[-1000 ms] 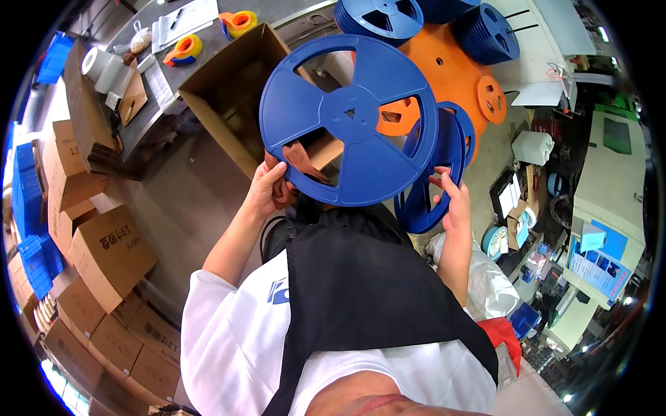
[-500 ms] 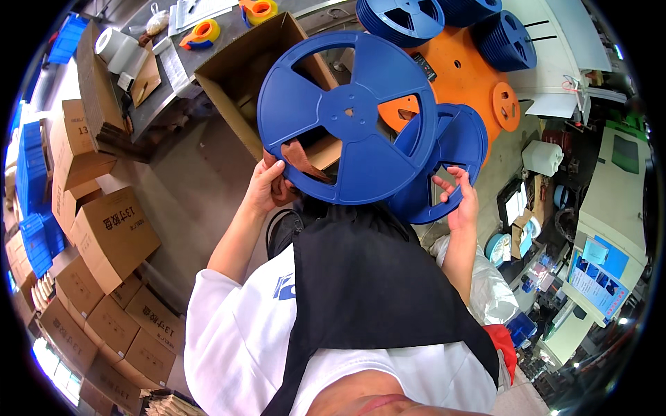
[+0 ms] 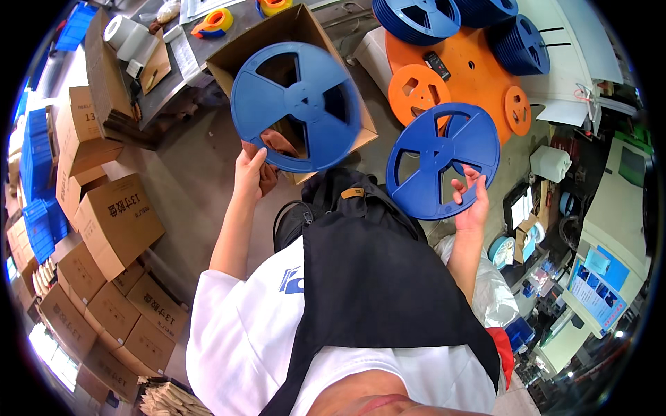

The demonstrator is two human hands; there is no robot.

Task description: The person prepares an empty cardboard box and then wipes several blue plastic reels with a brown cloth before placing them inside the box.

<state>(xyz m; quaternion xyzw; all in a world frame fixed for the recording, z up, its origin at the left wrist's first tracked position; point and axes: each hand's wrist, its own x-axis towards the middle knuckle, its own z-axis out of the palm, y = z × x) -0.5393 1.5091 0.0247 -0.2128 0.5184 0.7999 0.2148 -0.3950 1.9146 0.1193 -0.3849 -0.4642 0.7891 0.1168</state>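
Observation:
My left hand (image 3: 251,172) is closed on the lower left rim of a blue plastic reel (image 3: 300,100). A brown cloth (image 3: 279,143) is caught in the same grip and shows through the reel's opening. This reel hangs over an open cardboard box (image 3: 260,36), whose inside it partly hides. On my other side, a second blue reel (image 3: 444,147) is held at its lower right by my right hand (image 3: 472,197), with fingers passing through an opening. The two reels are apart.
An orange board (image 3: 479,97) at the back right carries stacks of blue reels (image 3: 420,21) and an orange reel (image 3: 417,91). Cardboard cartons (image 3: 121,225) are piled at left. Tape dispensers (image 3: 214,24) lie on the grey table (image 3: 239,35). A black bag (image 3: 329,187) is just ahead of my apron.
My left hand has carried its reel away from me and left, over the box. The reels overlapped before and are now separated; the right reel is fully in sight.

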